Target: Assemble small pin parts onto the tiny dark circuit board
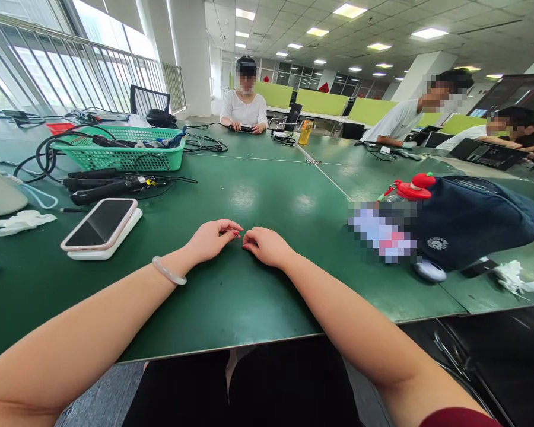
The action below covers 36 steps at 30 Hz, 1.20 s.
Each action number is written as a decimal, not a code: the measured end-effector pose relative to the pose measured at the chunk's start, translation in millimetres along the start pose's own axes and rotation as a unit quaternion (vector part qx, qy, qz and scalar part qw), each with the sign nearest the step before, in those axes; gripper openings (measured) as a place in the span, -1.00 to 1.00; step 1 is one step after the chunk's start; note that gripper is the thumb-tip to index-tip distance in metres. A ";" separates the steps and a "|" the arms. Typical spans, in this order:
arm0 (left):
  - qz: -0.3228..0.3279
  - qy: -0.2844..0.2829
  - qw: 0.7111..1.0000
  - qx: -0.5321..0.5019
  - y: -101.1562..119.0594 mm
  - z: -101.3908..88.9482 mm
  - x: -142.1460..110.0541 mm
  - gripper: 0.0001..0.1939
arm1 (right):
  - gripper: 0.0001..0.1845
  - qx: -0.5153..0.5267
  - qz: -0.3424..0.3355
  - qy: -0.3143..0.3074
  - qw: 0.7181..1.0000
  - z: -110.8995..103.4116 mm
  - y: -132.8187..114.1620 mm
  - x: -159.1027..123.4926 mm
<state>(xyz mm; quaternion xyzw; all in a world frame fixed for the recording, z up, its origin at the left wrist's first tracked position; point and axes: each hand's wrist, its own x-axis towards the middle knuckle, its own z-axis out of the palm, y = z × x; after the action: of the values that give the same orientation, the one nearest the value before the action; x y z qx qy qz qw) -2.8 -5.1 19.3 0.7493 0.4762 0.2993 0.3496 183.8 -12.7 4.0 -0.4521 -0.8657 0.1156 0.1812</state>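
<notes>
My left hand, with a pale bangle on its wrist, is over the green tabletop. Its thumb and fingers come together at the tips; anything between them is too small to make out. Close beside it, fingertips almost meeting, is my right hand. Its fingers are curled in, so whatever they might hold is hidden. Left of my hands, a phone in a pink-edged case lies on top of a white box.
A green basket with cables and dark handheld devices stand at back left. A navy bag, a red-lidded bottle and a white mouse lie to the right. Across the table a person holds a dark object; other people are farther right.
</notes>
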 end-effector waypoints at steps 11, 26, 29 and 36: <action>0.006 0.049 0.996 0.080 -1.0 -2.7 0.2 -0.70 | -0.75 0.079 -0.042 0.065 0.994 -0.4 -4.9 0.6; 0.021 -0.006 0.978 -0.206 1.7 6.5 0.6 -0.54 | -0.55 0.223 -0.075 0.116 0.965 2.0 -11.7 -3.9; 0.009 -0.002 0.974 -0.225 1.1 6.5 1.4 -0.54 | -0.60 0.223 -0.078 0.136 0.962 0.4 -12.7 -3.9; -0.021 0.016 0.966 -0.257 3.1 5.3 0.7 -0.48 | -0.80 0.162 -0.007 0.172 0.972 -3.5 -12.4 -2.5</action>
<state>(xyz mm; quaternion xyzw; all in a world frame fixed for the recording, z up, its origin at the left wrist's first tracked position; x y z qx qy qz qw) 3.2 -6.7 18.9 0.6191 0.4039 0.4165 0.5292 177.5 -21.6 11.2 -0.4237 -0.7946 0.1733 0.3988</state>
